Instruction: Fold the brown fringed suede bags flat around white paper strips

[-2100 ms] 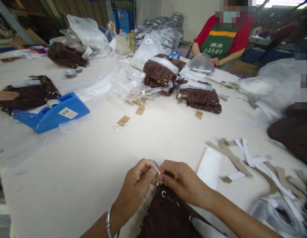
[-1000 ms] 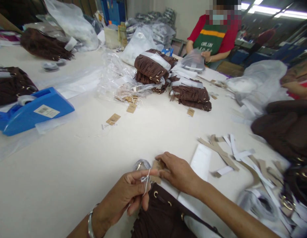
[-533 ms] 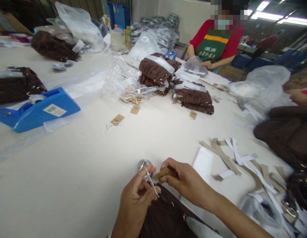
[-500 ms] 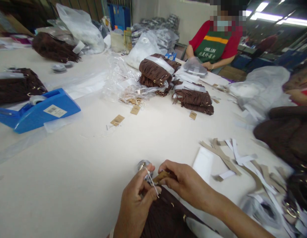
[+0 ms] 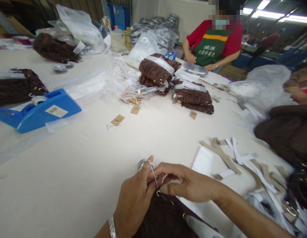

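A dark brown bag (image 5: 165,218) with gold eyelets lies at the table's near edge, partly under my hands. My left hand (image 5: 133,198) is closed at its top, with a loop of white string (image 5: 153,173) stretched over its index finger and running down to an eyelet. My right hand (image 5: 193,183) comes in from the right, fingers bent and closed beside the string, fingertips against the left ones. What the right fingertips hold is hidden. Just beyond the left fingers sits a small shiny metal piece in clear wrap (image 5: 141,164).
A blue tape dispenser (image 5: 49,110) stands at left. Brown tags (image 5: 118,120) lie mid-table before stacked brown bags (image 5: 193,96). Paper strips (image 5: 225,157), a white card (image 5: 203,162) and another brown bag (image 5: 287,132) are at right. A co-worker in a green apron (image 5: 211,46) stands across.
My right hand has moved left against my left hand, and the brown tag it held is now out of sight. The co-worker's hands have moved apart over a flat wrapped piece.
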Available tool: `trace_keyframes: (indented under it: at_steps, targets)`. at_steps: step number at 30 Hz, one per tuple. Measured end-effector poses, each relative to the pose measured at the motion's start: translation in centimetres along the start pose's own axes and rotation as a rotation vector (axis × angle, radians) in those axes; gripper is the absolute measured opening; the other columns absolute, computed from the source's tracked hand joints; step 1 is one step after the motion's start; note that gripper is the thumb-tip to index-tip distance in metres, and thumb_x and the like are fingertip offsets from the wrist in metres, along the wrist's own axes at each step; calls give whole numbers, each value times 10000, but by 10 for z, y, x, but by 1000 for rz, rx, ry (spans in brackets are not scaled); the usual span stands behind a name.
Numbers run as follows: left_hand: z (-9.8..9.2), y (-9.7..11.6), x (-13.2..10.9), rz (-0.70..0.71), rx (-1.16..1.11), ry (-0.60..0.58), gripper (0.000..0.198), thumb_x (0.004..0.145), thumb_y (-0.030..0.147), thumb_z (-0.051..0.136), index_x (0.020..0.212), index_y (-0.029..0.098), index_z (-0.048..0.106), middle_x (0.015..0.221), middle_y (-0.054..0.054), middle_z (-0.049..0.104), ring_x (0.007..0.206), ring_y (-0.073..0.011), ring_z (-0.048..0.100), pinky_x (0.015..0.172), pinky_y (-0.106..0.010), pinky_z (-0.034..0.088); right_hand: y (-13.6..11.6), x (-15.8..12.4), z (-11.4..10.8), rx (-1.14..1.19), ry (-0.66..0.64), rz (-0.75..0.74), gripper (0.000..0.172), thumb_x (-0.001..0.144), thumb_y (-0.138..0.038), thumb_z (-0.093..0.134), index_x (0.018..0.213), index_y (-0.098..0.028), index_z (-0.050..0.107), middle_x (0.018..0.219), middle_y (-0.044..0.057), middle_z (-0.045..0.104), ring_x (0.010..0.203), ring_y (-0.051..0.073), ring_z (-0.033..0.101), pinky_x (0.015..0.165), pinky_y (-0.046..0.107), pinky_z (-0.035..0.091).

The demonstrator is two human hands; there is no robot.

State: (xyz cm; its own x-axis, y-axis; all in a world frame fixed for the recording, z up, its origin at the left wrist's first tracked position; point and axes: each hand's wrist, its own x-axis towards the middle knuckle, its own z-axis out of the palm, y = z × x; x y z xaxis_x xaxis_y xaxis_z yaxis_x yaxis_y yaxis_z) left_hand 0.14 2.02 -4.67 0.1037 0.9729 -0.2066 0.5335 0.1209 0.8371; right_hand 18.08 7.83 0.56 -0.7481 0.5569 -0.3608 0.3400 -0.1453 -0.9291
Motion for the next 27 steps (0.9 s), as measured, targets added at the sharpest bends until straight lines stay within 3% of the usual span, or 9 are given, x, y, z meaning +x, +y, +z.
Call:
trace_keyframes:
  at_steps: [2,7,11,14,16,19,23,25,27]
  targets:
    - [-1,-3,0,59,39,0,533,913,320,515,1428,279,386,1348,-52,577,1191,-230,583,1001,-341,450,5,6,2,84,85,33,205,838,-293,630,1023,-211,663,913,4,630,827,129,570,755,254,459]
    - [-12,-16,-6,139,69,68,315,916,340,534,1219,300,609,1199,-15,674,1089,-206,634,943,-293,475,27,12,8,179,419,147,273,874,-441,568,855,-170,596,763,5,601,704,119,548,662,253,457]
    - [-26,-21,-18,40,-63,166,210,861,397,621,1031,286,678,970,6,727,747,-148,669,699,-222,518,42,-1,15,105,300,255,242,856,-423,583,901,-187,559,770,-2,598,681,123,559,619,250,453]
    - [-37,-17,-31,-113,-182,257,277,826,458,641,997,242,663,795,12,716,475,-93,522,489,-201,453,47,-7,22,-165,270,250,267,767,-307,685,989,-222,562,833,-19,602,704,114,538,603,226,408]
    - [-47,-18,-42,-201,-227,318,339,813,502,632,1013,229,641,710,23,689,443,-87,458,451,-199,422,50,-7,23,-271,259,243,274,743,-263,697,980,-231,563,818,-32,593,701,108,525,591,219,382]
    - [-66,-38,-56,-310,-155,322,442,788,569,616,1087,244,601,716,28,679,463,-100,455,441,-207,417,52,-5,20,-260,208,268,232,761,-275,679,950,-227,554,777,-41,586,686,110,530,566,216,372]
    - [-91,-80,-64,-326,168,98,478,816,616,519,1143,273,584,788,6,689,508,-147,541,492,-268,491,45,1,5,-332,135,283,225,796,-298,651,988,-222,561,753,-30,614,662,122,551,562,232,373]
    - [-95,-87,-61,-191,432,151,485,837,594,482,1186,271,572,1049,-48,682,817,-236,648,733,-383,549,38,10,-3,-435,203,229,210,851,-340,599,1017,-215,571,801,-8,636,697,132,568,610,247,392]
    - [-90,-80,-54,-31,628,300,484,853,548,478,1238,263,547,1299,-74,567,1143,-306,553,976,-491,447,32,25,-8,-560,325,123,258,897,-381,544,1093,-213,563,935,23,650,774,143,587,695,268,415]
